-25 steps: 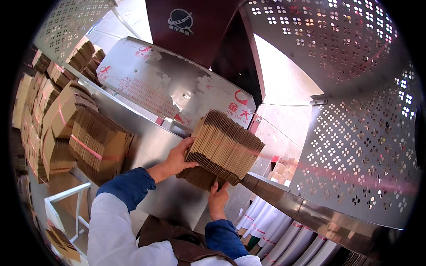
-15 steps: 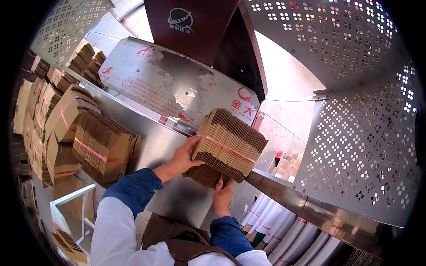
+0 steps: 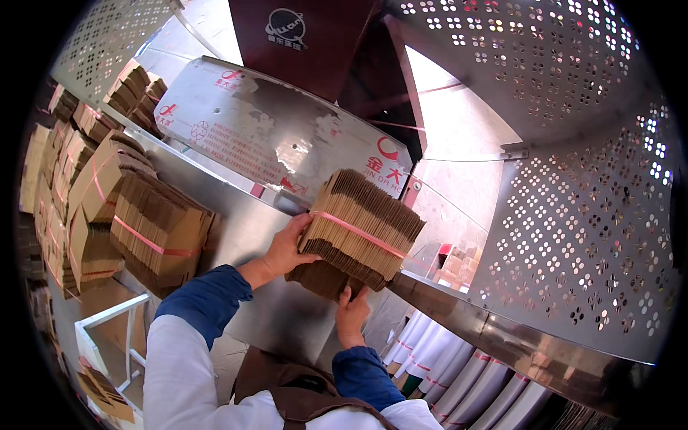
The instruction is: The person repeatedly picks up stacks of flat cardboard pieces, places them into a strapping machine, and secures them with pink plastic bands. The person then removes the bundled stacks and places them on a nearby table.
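A bundle of folded brown cardboard pieces, bound with a pink strap, stands on the metal worktop. My left hand grips the bundle's left side, with thumb at the near side and fingers by the strap. At the near right edge, my right hand is pressed against the cardboard, its fingertips partly hidden at the lower edge. Just beyond the bundle lies a silver sheet-metal panel with red print and worn patches.
Several strapped cardboard bundles are stacked at the left. A white metal frame stands at the lower left. Perforated metal guards curve along the right above a metal rail. Whitish rolls lie below; a dark red machine housing rises at the far side.
The whole view has shifted slightly left. Both hands stay on the bundle, with little visible movement against the worktop.
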Motion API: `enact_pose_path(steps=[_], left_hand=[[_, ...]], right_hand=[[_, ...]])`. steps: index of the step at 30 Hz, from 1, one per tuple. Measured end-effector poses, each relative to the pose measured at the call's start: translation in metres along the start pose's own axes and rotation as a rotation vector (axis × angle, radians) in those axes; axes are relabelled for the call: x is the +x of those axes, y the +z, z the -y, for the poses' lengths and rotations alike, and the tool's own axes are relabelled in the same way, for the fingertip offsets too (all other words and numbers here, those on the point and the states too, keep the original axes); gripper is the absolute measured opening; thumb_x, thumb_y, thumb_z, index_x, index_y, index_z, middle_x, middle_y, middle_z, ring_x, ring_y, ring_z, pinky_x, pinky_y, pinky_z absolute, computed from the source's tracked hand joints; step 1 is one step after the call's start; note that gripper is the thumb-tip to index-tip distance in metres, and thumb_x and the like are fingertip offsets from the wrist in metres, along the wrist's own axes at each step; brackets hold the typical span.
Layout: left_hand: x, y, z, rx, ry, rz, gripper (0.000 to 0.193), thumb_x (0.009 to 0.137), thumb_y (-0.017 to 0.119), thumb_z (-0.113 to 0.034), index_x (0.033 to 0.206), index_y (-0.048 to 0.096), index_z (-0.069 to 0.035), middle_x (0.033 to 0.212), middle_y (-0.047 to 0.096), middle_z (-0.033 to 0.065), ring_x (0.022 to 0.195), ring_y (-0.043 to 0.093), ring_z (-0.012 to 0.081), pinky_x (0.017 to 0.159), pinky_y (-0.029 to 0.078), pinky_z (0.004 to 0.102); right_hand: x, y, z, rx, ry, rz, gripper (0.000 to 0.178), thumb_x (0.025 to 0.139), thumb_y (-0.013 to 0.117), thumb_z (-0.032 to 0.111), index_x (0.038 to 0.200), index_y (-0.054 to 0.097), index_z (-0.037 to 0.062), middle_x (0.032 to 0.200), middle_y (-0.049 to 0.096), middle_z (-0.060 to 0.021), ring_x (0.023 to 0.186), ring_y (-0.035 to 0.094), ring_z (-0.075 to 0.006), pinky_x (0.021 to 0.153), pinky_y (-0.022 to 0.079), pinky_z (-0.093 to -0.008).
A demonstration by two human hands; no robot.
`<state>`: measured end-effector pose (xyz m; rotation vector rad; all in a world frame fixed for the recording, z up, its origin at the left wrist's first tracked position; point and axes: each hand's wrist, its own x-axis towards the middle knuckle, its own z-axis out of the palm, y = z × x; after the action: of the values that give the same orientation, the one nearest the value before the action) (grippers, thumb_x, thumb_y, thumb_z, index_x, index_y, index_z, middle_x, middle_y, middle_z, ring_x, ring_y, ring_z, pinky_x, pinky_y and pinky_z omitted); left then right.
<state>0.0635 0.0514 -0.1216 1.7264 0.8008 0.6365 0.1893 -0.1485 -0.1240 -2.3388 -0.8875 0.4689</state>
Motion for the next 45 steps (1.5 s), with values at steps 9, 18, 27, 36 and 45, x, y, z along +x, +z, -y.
enact_pose_path(steps=[9, 18, 27, 36, 45], left_hand=[[0.003, 0.0, 0.007, 0.051, 0.006, 0.038, 0.091, 0.062, 0.086, -0.025, 0.137, 0.038, -0.006, 0.135, 0.044, 0.017, 0.12, 0.051, 0.0352, 0.098, 0.048, 0.039], [0.009, -0.002, 0.009, 0.031, 0.033, 0.07, 0.092, 0.061, 0.086, -0.024, 0.137, 0.037, -0.006, 0.135, 0.043, 0.0167, 0.119, 0.051, 0.0339, 0.098, 0.048, 0.0388], [0.009, -0.003, 0.017, 0.023, 0.087, 0.053, 0.092, 0.062, 0.086, -0.018, 0.137, 0.036, -0.005, 0.137, 0.041, 0.0192, 0.123, 0.048, 0.036, 0.098, 0.047, 0.0396], [-0.007, -0.015, 0.002, 0.254, 0.207, 0.048, 0.09, 0.064, 0.083, -0.017, 0.14, 0.036, -0.005, 0.139, 0.038, 0.0205, 0.122, 0.046, 0.0402, 0.102, 0.043, 0.0433], [-0.112, -0.096, -0.084, 0.601, 0.511, 0.462, 0.053, 0.071, 0.069, -0.006, 0.123, 0.056, -0.011, 0.138, 0.045, 0.0176, 0.125, 0.046, 0.0366, 0.103, 0.04, 0.0447]], right_hand=[[0.001, 0.002, -0.006, 0.034, 0.028, 0.039, 0.047, 0.092, 0.056, 0.025, 0.127, 0.04, -0.0016, 0.094, 0.061, -0.0291, 0.081, 0.058, -0.0506, 0.066, 0.047, -0.0553], [-0.003, 0.003, -0.001, 0.081, 0.0, -0.033, 0.042, 0.092, 0.055, 0.025, 0.121, 0.043, -0.0031, 0.083, 0.062, -0.0291, 0.077, 0.06, -0.05, 0.063, 0.047, -0.0538], [-0.002, 0.002, 0.005, 0.045, 0.073, 0.006, 0.046, 0.092, 0.056, 0.028, 0.123, 0.042, -0.003, 0.091, 0.064, -0.0274, 0.08, 0.06, -0.0489, 0.066, 0.049, -0.0528], [-0.014, 0.018, -0.003, 0.063, 0.022, -0.111, 0.054, 0.093, 0.057, 0.029, 0.125, 0.041, -0.0113, 0.093, 0.063, -0.0315, 0.088, 0.061, -0.0478, 0.071, 0.049, -0.0476], [-0.188, 0.155, 0.017, 0.657, 0.241, 0.155, 0.034, 0.094, 0.055, 0.022, 0.114, 0.053, -0.0047, 0.105, 0.064, -0.0188, 0.087, 0.064, -0.0318, 0.072, 0.051, -0.0423]])
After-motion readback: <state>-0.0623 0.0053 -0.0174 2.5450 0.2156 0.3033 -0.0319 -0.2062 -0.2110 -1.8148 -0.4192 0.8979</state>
